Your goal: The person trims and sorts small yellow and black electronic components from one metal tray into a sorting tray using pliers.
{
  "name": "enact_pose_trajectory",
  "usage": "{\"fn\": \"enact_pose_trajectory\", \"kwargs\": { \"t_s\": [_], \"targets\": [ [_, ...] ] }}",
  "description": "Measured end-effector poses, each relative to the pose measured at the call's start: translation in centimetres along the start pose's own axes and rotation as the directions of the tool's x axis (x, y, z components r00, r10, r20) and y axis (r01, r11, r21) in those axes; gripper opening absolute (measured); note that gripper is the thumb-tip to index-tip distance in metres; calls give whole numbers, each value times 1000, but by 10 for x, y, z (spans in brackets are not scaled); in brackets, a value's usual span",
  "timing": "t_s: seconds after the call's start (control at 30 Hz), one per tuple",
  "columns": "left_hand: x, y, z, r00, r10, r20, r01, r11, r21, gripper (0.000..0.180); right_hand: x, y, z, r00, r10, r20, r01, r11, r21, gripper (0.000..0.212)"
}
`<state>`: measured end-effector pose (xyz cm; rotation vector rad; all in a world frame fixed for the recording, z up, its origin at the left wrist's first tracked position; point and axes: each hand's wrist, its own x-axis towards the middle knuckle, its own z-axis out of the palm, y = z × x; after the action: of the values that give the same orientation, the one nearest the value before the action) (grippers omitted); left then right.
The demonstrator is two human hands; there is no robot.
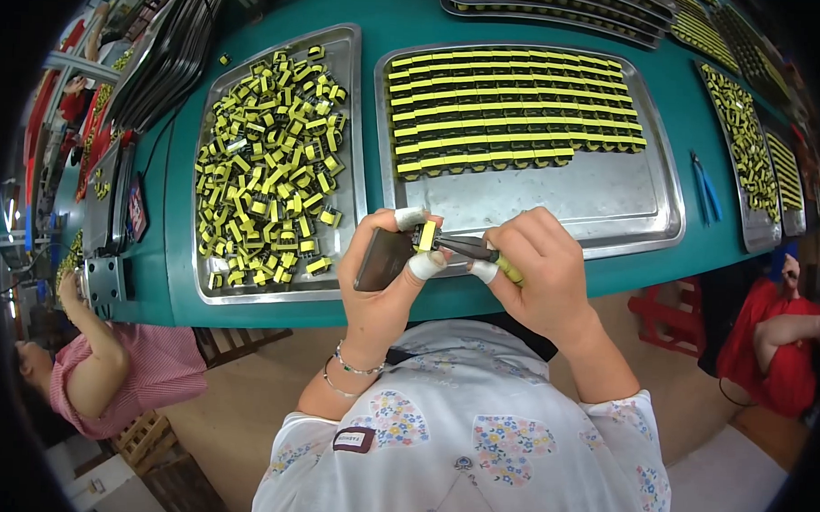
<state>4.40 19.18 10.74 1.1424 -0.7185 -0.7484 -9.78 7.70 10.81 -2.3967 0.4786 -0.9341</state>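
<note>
Between the finger and thumb of my left hand (370, 313) is a small yellow-taped transformer (427, 237) with a black body. A dark flat rectangular piece (384, 260) also lies against that palm. White wraps cover several fingertips. My right hand (547, 270) is closed round needle-nose pliers (467, 247) with dark tapered jaws and yellow-green handles. The jaw tips reach the transformer's side; whether they grip a pin is too small to tell. Both hands are above the front edge of a metal tray (611, 195) holding neat rows of similar transformers (515, 106).
At left, another metal tray (353, 146) holds a loose heap of transformers (273, 170). Blue-handled pliers (706, 190) lie on the green table (426, 303) right of the row tray. More trays (563, 16) are stacked at the back. People sit at left (121, 372) and right (773, 345).
</note>
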Motion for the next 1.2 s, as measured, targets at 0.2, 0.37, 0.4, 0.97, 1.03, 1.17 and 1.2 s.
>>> {"fn": "enact_pose_trajectory", "kwargs": {
  "t_s": [0.2,0.37,0.4,0.97,1.03,1.17,1.2],
  "targets": [
    [-1,-5,-3,996,85,-31,-82,991,105,38,3,0,1,999,-44,18,46,990,-133,28],
    [4,2,4,997,-77,-25,75,993,-95,39,2,6,4,992,125,-14,-119,969,215,18],
    [4,4,5,994,-109,14,110,988,-112,42,2,6,6,992,126,-15,-120,970,214,18],
    [16,-3,-13,990,-118,73,138,759,-637,45,7,-9,15,796,411,444,-493,14,870,27],
    [19,-4,-10,990,-68,120,135,645,-752,57,7,-11,16,836,400,376,-464,148,873,30],
    [21,4,10,993,-77,89,118,666,-737,72,6,-19,23,891,386,239,-385,365,848,30],
    [21,5,14,996,-46,78,87,726,-682,74,9,-20,24,931,328,162,-322,521,791,30]
  ]
}}
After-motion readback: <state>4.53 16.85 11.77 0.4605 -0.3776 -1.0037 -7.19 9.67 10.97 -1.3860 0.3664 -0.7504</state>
